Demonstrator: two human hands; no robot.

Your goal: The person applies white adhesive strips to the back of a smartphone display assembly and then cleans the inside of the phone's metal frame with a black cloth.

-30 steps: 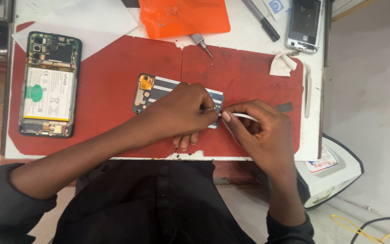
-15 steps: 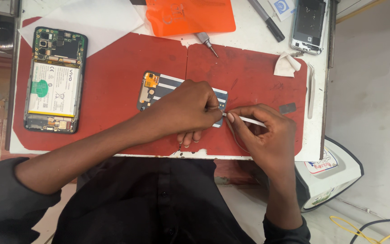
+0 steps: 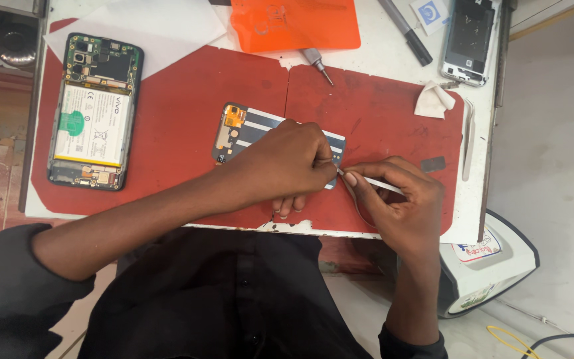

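Far left: an opened phone lies flat on the red mat, back cover off, its white battery showing a round green sticker and a yellow strip along the lower edge.
Paper: a white sheet sits under the mat's top-left corner, near the phone.
Top centre: an orange plastic sheet lies flat on the tabletop, a small screwdriver just below it with its tip on the mat.
Centre: the phone panel, dark with pale stripes and an orange flex patch at its left end, lies on the mat, its right half covered by the hand.
Left hand: reaching in from the left, palm down, pressed on the panel, thumb and forefinger pinched at the panel's right edge.
Right hand: curled shut around a thin white tool, tip meeting the left fingers at that same edge.
Top right: a black pen, a small blue-and-white square label, then a second phone frame, silver-edged.
Right edge: a crumpled white wipe on the mat's corner, tweezers just beside it.
Lower right: a white device below the tabletop, carrying a small coloured sticker.
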